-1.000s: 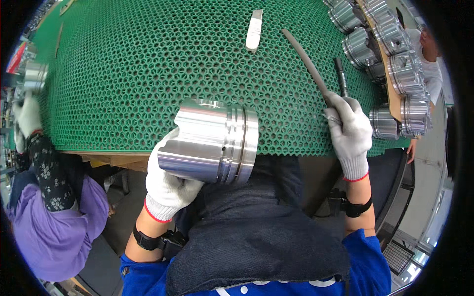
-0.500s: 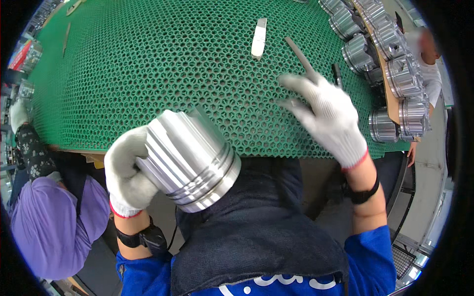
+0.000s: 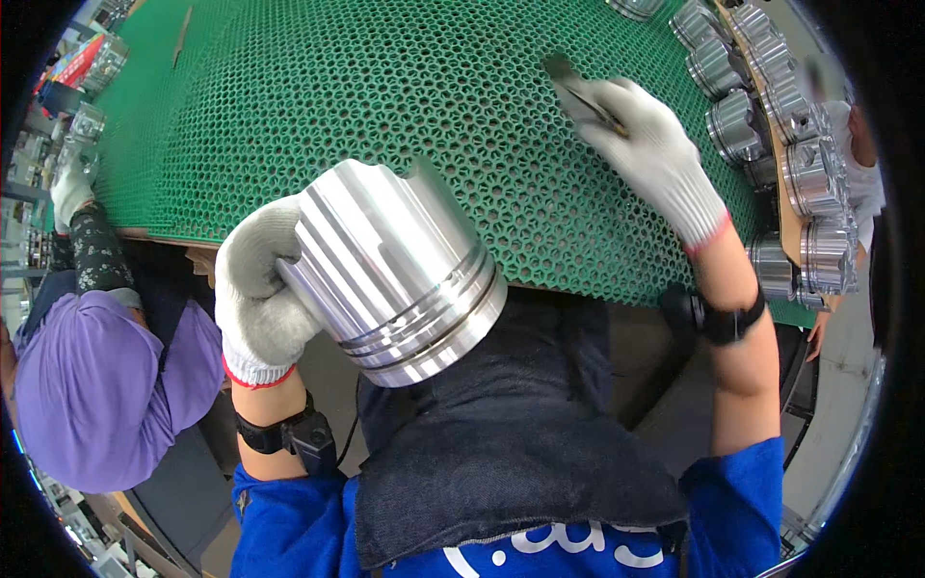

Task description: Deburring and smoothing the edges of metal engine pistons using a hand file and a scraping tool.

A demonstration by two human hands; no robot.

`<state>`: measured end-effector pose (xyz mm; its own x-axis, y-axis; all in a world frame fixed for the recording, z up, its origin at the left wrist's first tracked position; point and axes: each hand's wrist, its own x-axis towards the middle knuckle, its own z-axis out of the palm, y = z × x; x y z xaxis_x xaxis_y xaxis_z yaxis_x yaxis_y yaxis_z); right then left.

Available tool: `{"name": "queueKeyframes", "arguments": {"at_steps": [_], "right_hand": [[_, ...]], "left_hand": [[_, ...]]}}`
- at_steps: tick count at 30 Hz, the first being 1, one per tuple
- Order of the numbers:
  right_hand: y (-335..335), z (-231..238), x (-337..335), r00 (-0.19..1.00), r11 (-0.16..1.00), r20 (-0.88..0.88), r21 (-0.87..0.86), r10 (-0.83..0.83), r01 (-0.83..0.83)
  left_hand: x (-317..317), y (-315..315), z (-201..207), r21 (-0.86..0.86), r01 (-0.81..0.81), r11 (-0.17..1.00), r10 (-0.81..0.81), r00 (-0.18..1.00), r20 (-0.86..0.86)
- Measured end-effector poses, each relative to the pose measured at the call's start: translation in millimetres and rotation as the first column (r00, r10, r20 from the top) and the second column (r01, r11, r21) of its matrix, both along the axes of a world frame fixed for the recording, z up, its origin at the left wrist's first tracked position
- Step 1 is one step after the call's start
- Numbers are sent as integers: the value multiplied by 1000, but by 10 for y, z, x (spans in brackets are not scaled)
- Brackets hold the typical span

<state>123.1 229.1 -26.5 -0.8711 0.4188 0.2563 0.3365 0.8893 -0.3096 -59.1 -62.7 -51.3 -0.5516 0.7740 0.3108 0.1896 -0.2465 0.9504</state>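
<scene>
Clearly, the work on the piston (image 3: pixel 409 279) is under way rather than finished: it is held up over the near edge of the mat (image 3: pixel 289 116), not set down. It tilts, its grooved end toward five o'clock and its skirt toward eleven. The left hand (image 3: pixel 265 289), at its nine o'clock, is closed round the skirt side, thumb and fingers bent. Farther out, at two o'clock from the piston, the right hand (image 3: pixel 636 125) is mostly closed and seems to grip a slim dark tool (image 3: pixel 557 67), too blurred to name; it is well apart from the piston. Beyond, between two and three o'clock, other pistons (image 3: pixel 814 178) stand along a board (image 3: pixel 787 222). Whether those are done or waiting cannot be told, nor how much remains on the held one.
</scene>
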Motion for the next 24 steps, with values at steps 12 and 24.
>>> {"name": "queueKeyframes", "arguments": {"at_steps": [12,24], "right_hand": [[-731,95,888,993,992,-10,-18,122,-122],[-707,89,906,992,993,61,16,112,-113]], "left_hand": [[70,-36,-261,104,149,983,-179,902,393],[158,16,-146,515,145,845,-532,334,778]]}}
